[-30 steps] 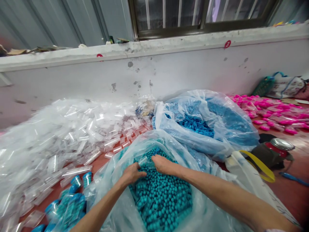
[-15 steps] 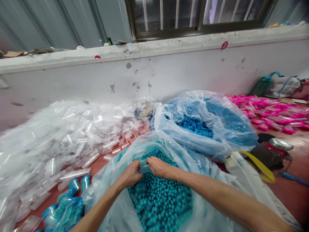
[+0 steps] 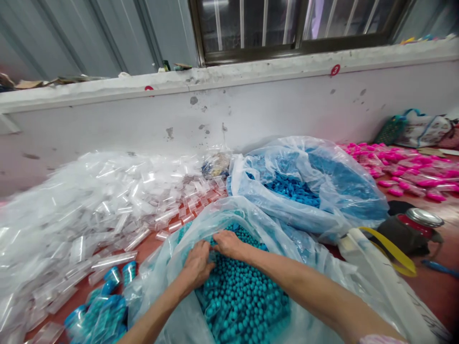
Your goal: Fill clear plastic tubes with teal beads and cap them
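Note:
Many small teal balls (image 3: 244, 291) fill a large translucent plastic bag (image 3: 172, 310) in front of me. Over the upper left part of the balls, my left hand (image 3: 198, 263) has its fingers bent and closed, by the bag's inner side. Touching or nearly touching it, my right hand (image 3: 227, 243) reaches in from the right, fingers curled down toward the balls. Whatever the fingertips hold is hidden or too small to name.
Clear plastic tubes (image 3: 107, 205) lie heaped at the left, with teal-filled ones (image 3: 107, 315) nearer. Behind stands a bag of blue pieces (image 3: 294, 188). Pink items (image 3: 412, 167), a yellow strap (image 3: 394, 253) and a metal-lidded container (image 3: 423, 219) are at the right.
My hands have come closer together, and the clear piece seen between them earlier no longer shows. The view has shifted slightly.

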Action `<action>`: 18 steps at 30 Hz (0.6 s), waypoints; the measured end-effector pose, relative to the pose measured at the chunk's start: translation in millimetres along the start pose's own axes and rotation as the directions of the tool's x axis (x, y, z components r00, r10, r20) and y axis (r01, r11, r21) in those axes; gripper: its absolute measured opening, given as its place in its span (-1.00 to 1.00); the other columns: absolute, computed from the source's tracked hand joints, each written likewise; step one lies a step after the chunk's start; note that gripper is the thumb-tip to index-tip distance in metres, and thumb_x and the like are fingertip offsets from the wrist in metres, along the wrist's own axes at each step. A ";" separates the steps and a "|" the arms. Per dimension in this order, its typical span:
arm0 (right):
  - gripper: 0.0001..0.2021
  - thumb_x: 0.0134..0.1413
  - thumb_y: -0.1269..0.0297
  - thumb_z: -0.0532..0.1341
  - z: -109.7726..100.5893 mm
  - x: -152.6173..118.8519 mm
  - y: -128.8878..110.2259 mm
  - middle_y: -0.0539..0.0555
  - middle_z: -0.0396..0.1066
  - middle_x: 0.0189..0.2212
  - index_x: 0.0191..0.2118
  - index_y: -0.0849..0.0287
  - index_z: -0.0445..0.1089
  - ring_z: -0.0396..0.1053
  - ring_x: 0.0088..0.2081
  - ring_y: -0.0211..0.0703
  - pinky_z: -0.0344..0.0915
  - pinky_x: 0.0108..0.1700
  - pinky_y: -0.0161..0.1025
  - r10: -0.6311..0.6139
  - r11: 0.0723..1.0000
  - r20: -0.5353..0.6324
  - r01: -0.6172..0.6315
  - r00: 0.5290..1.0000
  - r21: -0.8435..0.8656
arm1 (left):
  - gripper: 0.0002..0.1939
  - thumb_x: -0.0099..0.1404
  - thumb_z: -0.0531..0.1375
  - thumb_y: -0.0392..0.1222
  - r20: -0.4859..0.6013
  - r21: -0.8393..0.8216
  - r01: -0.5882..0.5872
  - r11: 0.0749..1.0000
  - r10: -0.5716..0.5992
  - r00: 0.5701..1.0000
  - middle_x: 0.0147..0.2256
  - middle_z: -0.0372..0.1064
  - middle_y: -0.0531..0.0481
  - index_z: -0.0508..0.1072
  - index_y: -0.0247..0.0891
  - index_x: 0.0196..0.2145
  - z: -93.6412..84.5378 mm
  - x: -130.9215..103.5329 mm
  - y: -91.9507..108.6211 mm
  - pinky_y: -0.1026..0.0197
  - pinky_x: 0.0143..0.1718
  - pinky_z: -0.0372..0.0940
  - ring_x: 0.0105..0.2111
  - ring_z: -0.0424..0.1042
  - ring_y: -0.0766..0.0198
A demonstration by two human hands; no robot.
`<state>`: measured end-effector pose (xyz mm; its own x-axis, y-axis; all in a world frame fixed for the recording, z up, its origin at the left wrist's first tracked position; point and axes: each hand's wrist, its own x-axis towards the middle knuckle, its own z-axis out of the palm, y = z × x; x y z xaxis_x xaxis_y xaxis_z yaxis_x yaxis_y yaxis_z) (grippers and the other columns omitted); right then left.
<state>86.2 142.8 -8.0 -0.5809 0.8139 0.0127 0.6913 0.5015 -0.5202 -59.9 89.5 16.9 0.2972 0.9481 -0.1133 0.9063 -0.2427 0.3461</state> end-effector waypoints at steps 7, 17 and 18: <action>-0.68 -0.14 0.20 0.27 -18.4 -12.3 21.2 0.13 0.38 -0.27 -0.19 0.18 0.38 0.34 -0.24 -0.02 0.25 -0.27 -0.22 -0.011 0.989 0.184 0.038 0.983 -0.144 | -0.70 0.04 0.11 -0.22 0.093 -0.065 0.060 0.996 -0.054 0.994 -0.27 0.32 -0.04 0.18 -0.22 -0.22 1.2 2.5 -6.0 0.19 -0.21 0.16 -0.22 0.31 0.16; -0.68 -0.10 0.55 0.05 -12.2 -18.0 2.9 0.16 0.42 -0.27 -0.16 0.27 0.32 0.36 -0.22 -0.10 0.23 -0.25 -0.30 -0.034 0.996 0.087 0.041 0.996 -0.079 | -0.64 -0.06 0.16 -0.25 0.084 -0.113 -0.071 0.991 0.081 0.993 -0.14 0.26 -0.10 0.21 -0.24 -0.25 2.2 7.8 12.2 0.16 -0.13 0.15 -0.13 0.27 0.13; -0.69 -0.10 0.55 0.04 -13.1 -15.6 0.8 0.12 0.44 -0.30 -0.17 0.27 0.34 0.37 -0.25 -0.14 0.23 -0.28 -0.33 -0.033 0.998 0.085 0.037 0.996 -0.049 | -0.61 -0.05 0.15 -0.25 0.108 -0.162 -0.040 0.986 0.058 0.992 -0.19 0.28 -0.08 0.19 -0.25 -0.21 2.6 9.5 11.5 0.17 -0.17 0.17 -0.18 0.30 0.15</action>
<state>101.5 134.4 2.6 -0.6374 0.7693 -0.0427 0.6897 0.5450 -0.4768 -45.9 95.2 17.4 0.3799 0.9046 -0.1931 0.8328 -0.2437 0.4970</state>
